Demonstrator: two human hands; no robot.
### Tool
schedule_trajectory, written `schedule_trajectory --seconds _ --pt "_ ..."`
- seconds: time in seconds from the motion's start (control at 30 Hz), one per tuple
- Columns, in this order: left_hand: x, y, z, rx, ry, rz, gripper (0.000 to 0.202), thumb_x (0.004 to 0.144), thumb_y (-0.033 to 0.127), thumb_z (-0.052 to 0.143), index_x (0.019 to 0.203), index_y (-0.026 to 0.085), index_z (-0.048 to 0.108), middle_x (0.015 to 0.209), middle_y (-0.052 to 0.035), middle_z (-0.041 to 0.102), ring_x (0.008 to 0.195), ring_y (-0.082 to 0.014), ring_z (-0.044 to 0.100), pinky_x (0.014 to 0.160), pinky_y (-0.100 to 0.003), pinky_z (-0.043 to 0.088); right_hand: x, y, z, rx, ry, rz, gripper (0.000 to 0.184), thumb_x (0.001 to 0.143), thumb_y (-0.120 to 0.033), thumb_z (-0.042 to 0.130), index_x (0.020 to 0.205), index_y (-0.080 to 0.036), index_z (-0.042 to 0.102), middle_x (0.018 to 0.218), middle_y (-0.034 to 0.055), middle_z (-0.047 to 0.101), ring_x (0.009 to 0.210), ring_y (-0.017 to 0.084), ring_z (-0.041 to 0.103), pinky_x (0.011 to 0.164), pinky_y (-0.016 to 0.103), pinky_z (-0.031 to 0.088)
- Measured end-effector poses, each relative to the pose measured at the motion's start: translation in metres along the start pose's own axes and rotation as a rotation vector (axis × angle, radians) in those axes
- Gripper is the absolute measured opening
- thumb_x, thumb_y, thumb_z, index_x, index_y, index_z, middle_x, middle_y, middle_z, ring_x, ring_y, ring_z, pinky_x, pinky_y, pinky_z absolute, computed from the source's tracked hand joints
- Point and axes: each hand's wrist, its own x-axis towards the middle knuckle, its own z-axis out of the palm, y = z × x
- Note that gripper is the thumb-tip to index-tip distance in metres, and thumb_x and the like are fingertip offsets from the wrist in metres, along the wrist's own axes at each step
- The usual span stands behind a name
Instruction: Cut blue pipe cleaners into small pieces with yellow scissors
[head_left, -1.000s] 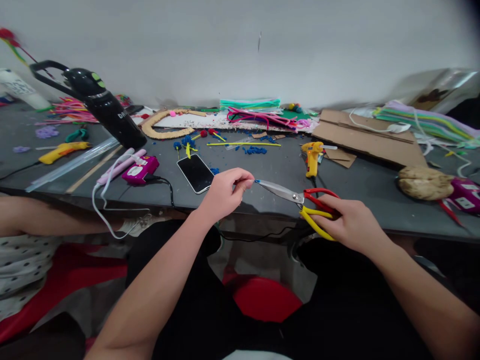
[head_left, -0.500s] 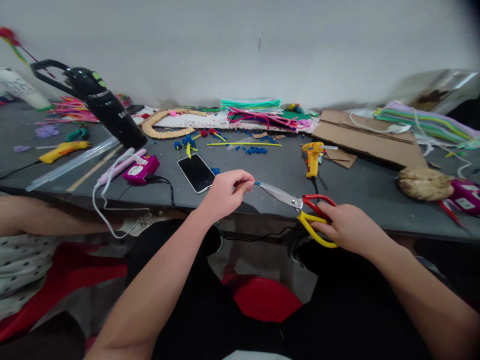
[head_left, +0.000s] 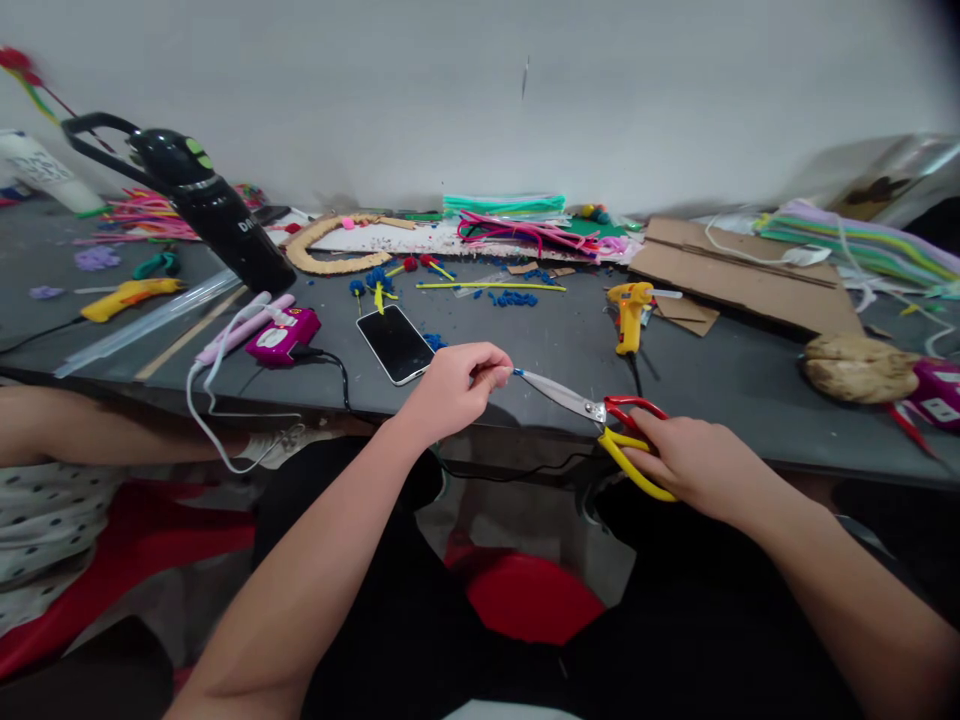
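Right grip (head_left: 686,455): we find it closed on the handles of the scissors (head_left: 561,393).
Left grip (head_left: 457,385): pinched on a blue piece (head_left: 517,371) at the scissors' tip.
Tabletop (head_left: 720,385): near edge below the scissors; phone (head_left: 394,346), yellow glue gun (head_left: 631,312) beyond.

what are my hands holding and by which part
Right hand: scissors, by the red and yellow handles. Left hand: a tiny blue piece, pinched part hidden by fingers.

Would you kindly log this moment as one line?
left hand: pinching blue piece; right hand: gripping scissors; scissors tips: at blue piece; near left hand: phone; beyond scissors: yellow glue gun
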Motion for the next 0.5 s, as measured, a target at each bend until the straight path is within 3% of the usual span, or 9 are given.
schedule_trajectory --seconds 0.17,0.3,0.4,0.5 --pt "0.000 0.000 0.001 -0.073 0.000 -0.023 0.012 0.088 0.022 0.054 0.084 0.015 0.064 0.070 -0.0020 0.064 0.061 -0.0105 0.055 0.057 -0.022 0.043 -0.005 -0.001 0.000 0.029 0.054 0.021 0.032 0.093 -0.049 0.039 0.094 -0.021 0.054 0.076 0.0071 0.067 0.061 0.022 0.061 0.049 0.028 0.024" --pt "0.002 0.000 0.002 -0.108 0.003 -0.022 0.013 0.088 0.023 0.054 0.084 0.015 0.064 0.069 -0.0021 0.064 0.060 -0.0104 0.056 0.057 -0.022 0.044 -0.007 0.005 -0.005 0.138 0.169 0.060 0.032 0.090 -0.051 0.044 0.094 -0.021 0.054 0.067 0.0044 0.064 0.055 0.020 0.058 0.049 0.027 0.029" --pt "0.004 -0.001 0.004 -0.105 0.026 -0.021 0.013 0.087 0.023 0.055 0.084 0.015 0.064 0.070 -0.0022 0.065 0.061 -0.0103 0.057 0.057 -0.022 0.045 -0.004 0.011 -0.007 0.225 0.245 0.005 0.029 0.088 -0.044 0.049 0.104 -0.021 0.057 0.080 0.0056 0.068 0.065 0.021 0.061 0.057 0.029 0.037" --pt "0.007 -0.002 0.006 -0.118 0.051 -0.027 0.013 0.087 0.024 0.055 0.084 0.015 0.064 0.071 -0.0022 0.065 0.062 -0.0105 0.058 0.059 -0.022 0.046 0.001 0.011 -0.006 0.161 0.344 -0.103 0.031 0.089 -0.041 0.048 0.106 -0.020 0.063 0.097 0.0098 0.070 0.082 0.024 0.062 0.069 0.032 0.040"
